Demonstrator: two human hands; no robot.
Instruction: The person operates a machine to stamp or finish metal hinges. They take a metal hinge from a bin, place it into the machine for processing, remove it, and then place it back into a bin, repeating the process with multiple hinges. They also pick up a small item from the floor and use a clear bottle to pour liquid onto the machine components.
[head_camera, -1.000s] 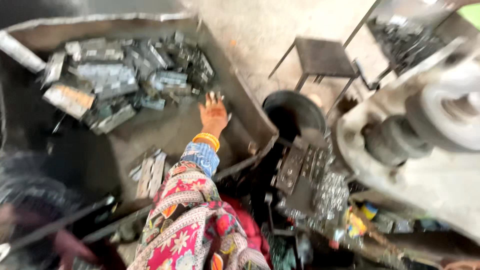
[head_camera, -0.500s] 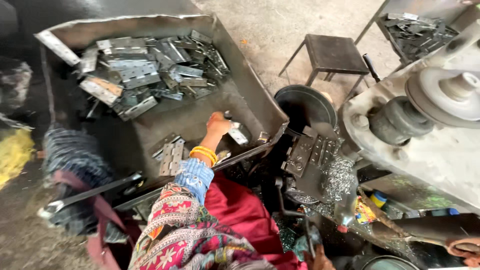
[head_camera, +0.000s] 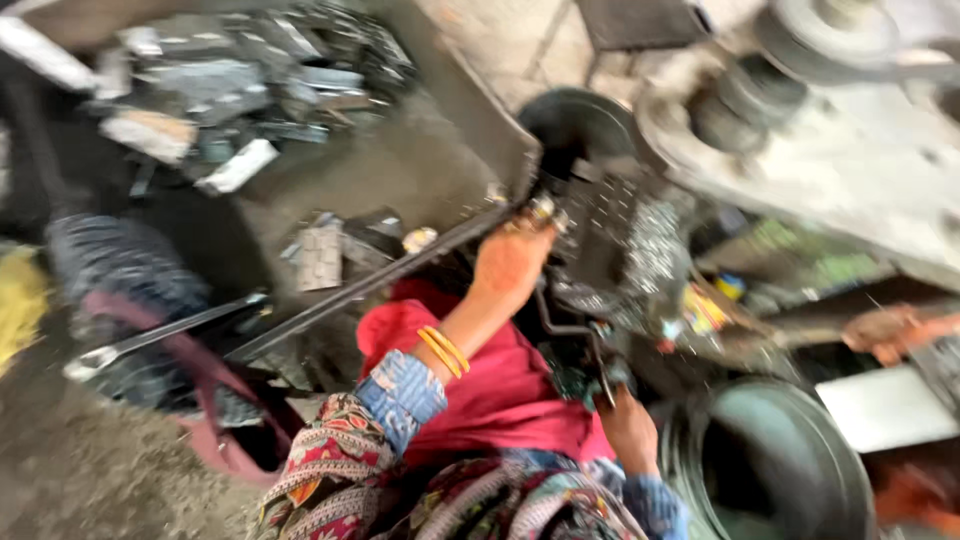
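The view is blurred. My left hand (head_camera: 512, 265), with yellow bangles at the wrist, is raised at the near corner of the big metal tray (head_camera: 470, 110). Its fingertips pinch a small shiny metal piece (head_camera: 541, 211) against the dark perforated part of the press machine (head_camera: 625, 235). Lower down, my right hand (head_camera: 630, 428) is closed around a dark lever handle (head_camera: 600, 372) of the machine. A red cloth (head_camera: 500, 385) covers my lap between the two arms.
The tray holds a heap of flat grey metal pieces (head_camera: 240, 90) at its far end and a few (head_camera: 322, 255) near its front edge. A round dark drum (head_camera: 775, 465) sits at lower right, a flywheel (head_camera: 835, 30) at top right, a stool (head_camera: 630, 22) beyond.
My left hand has left the tray floor and swung right to the machine, carrying a small metal piece. The camera has turned right and down, and the picture is more blurred.
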